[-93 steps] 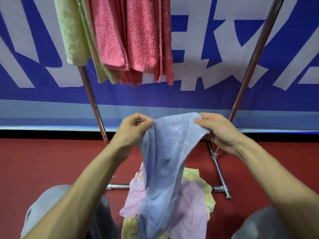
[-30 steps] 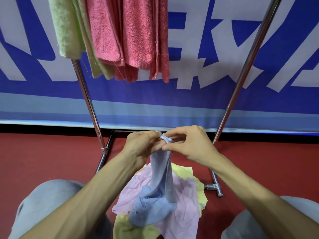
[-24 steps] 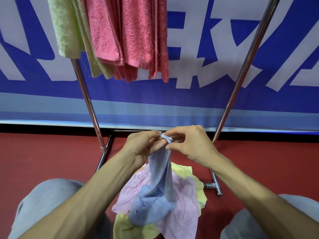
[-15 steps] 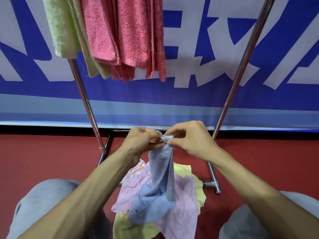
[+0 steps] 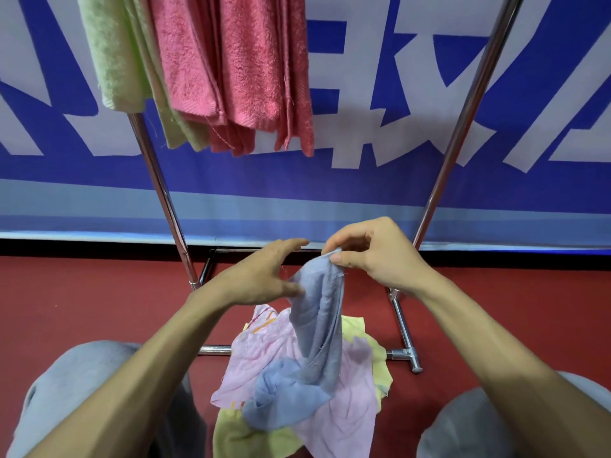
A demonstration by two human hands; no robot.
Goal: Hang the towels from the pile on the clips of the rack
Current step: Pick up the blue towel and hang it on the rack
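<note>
**Right hand** (image 5: 380,256): raised above the pile. The top corner of the blue towel (image 5: 317,319) is pinched between the thumb and the curled forefinger, and the remaining fingers are bent in beside them.

**Left hand** (image 5: 261,279): held just left of the blue towel, with the fingers straightened and spread. Nothing is gripped. The thumb is laid against the left edge of the cloth.

**Blue towel**: thin and pale. It is hung from the right hand in a narrow gathered strip, and its lower end is bunched on the pile.

**Pile** (image 5: 350,424): set on the red floor (image 5: 82,302) between the knees, partly over the rack's base bar (image 5: 215,350). A pink towel (image 5: 261,358) is spread on top. A yellow towel (image 5: 238,434) is shown beneath it at the near-left and right edges.

**Rack**: two chrome posts are recorded, left (image 5: 158,186) and right (image 5: 459,127).

**Hung towels**: green towels (image 5: 112,54) and pink hung towels (image 5: 244,61) are suspended at upper left. Their fastening is cut off by the top edge.

**Banner** (image 5: 545,180): blue and white, stretched behind the rack.

**Grey trousers** (image 5: 82,391): seen at both lower corners.
</note>
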